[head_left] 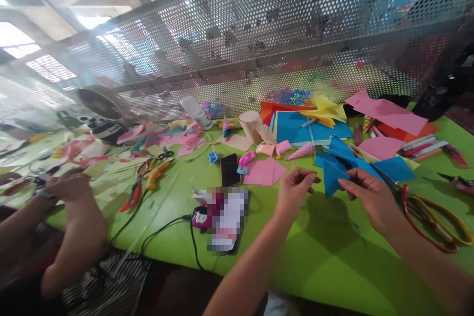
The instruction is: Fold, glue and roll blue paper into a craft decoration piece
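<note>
A folded piece of blue paper [331,174] hangs upright above the green table, its lower corner pointing down. My right hand [366,195] pinches its right edge between thumb and fingers. Just left of the paper is my left hand [296,188], thumb and fingertips pressed together; whatever they hold, if anything, is too small to make out. Beside my right hand lie large scissors [406,207] with red and yellow handles, their blades partly hidden behind it. More blue paper [396,168] lies behind my right hand. Pink paper pieces [263,172] rest beyond my left hand.
A person's arms [76,192] are at the left, near red-handled pliers [133,196] and a yellow glue gun [157,176]. A dark phone [230,170], a blurred-out phone [231,219] and cables lie mid-table. Blue sheets [291,131] and a cardboard tube [249,126] stand before a perforated metal panel [240,54].
</note>
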A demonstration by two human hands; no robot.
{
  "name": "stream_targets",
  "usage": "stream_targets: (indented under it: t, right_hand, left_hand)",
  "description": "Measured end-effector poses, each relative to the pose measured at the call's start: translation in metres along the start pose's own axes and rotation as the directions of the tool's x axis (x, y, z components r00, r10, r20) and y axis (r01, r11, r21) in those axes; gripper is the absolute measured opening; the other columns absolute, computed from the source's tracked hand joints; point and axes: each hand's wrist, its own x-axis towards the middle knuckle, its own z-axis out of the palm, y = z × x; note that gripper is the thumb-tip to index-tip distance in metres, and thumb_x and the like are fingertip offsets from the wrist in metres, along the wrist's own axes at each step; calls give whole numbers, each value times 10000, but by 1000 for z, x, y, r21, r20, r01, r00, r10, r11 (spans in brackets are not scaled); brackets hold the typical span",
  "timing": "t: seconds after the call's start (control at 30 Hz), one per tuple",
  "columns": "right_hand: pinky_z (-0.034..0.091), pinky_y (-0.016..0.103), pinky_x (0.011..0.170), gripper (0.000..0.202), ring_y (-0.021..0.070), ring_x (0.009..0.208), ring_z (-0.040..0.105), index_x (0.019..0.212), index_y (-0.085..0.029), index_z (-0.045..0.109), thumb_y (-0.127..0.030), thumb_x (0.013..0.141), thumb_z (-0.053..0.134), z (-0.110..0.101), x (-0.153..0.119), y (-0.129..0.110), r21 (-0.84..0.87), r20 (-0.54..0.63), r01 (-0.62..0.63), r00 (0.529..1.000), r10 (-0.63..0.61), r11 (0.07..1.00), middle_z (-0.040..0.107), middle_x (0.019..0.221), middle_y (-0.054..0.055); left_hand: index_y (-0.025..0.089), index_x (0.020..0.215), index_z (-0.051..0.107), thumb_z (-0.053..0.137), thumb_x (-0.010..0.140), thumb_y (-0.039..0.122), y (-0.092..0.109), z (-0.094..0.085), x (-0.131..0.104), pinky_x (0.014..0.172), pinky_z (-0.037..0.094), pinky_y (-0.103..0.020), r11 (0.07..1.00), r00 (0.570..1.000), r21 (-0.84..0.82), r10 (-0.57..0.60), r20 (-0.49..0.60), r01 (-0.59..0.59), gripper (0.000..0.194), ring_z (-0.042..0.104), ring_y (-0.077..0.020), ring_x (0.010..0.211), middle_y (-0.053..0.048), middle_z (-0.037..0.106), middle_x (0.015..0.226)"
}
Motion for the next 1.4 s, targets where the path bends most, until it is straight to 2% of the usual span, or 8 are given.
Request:
stream_targets:
  t: [0.23,0.53,0.87,0.93,1.07,1.13,1.27,1.4]
  right_hand:
    - [432,351,611,292,178,650,509,802,-272,700,-510,810,869,0,1,1,31,3,1,1000,-1,1000,608,719,-6]
    - [424,326,600,341,157,633,509,794,-260,712,-545,766,898,-1,2,2,35,-18,2,1000,-2,999,627,717,-8]
    - [433,326,601,370,159,631,523,835,-255,719,-564,749,903,-1,3,4,28,-25,-6,1000,7,1000,652,725,-4]
    - [431,326,606,361,156,634,519,830,-255,720,-556,750,903,-1,3,5,35,-22,-12,1000,12,999,656,731,-5]
    - [424,323,615,358,155,645,522,829,-254,718,-548,751,907,-1,3,5,53,-26,-21,999,23,998,655,734,-7]
    - [421,324,612,364,158,647,526,831,-254,717,-549,744,911,-1,3,5,60,-30,-27,999,29,998,658,729,-5]
    - [417,326,607,351,161,642,518,824,-258,716,-537,742,913,-1,2,4,71,-29,-32,999,34,997,653,720,-6]
    - [418,328,604,343,164,640,517,810,-261,716,-534,739,910,0,2,1,71,-34,-23,999,26,997,639,706,-8]
  left_hand:
    - [158,819,714,900,760,416,2,1,0,583,493,-230,1000,1000,-10,19,-4,-19,324,669,-139,687,-54,753,761]
    - [181,811,606,822,789,355,3,2,1,569,485,-217,999,1000,-38,13,-9,-13,278,558,-76,557,31,648,700]
    - [205,773,526,775,802,356,2,-1,0,581,459,-211,1000,999,-16,13,-38,-14,292,514,-70,563,77,501,657]
    - [204,774,533,779,815,370,2,0,0,584,453,-212,1000,999,-10,19,-30,-19,299,516,-72,571,69,522,660]
    - [172,863,644,792,839,442,0,0,2,579,455,-225,1000,999,0,8,31,-8,308,542,-78,579,-18,714,791]
    - [155,935,705,775,867,481,0,0,3,572,453,-229,1000,999,4,3,46,-3,340,540,-80,569,-54,762,832]
    - [143,1046,762,745,916,544,-1,-1,4,584,475,-231,1000,999,2,-3,46,3,422,566,-89,584,-79,791,863]
    - [163,930,706,817,872,557,-3,-2,4,595,494,-233,1000,1000,-13,-11,28,11,413,579,-92,587,-54,769,816]
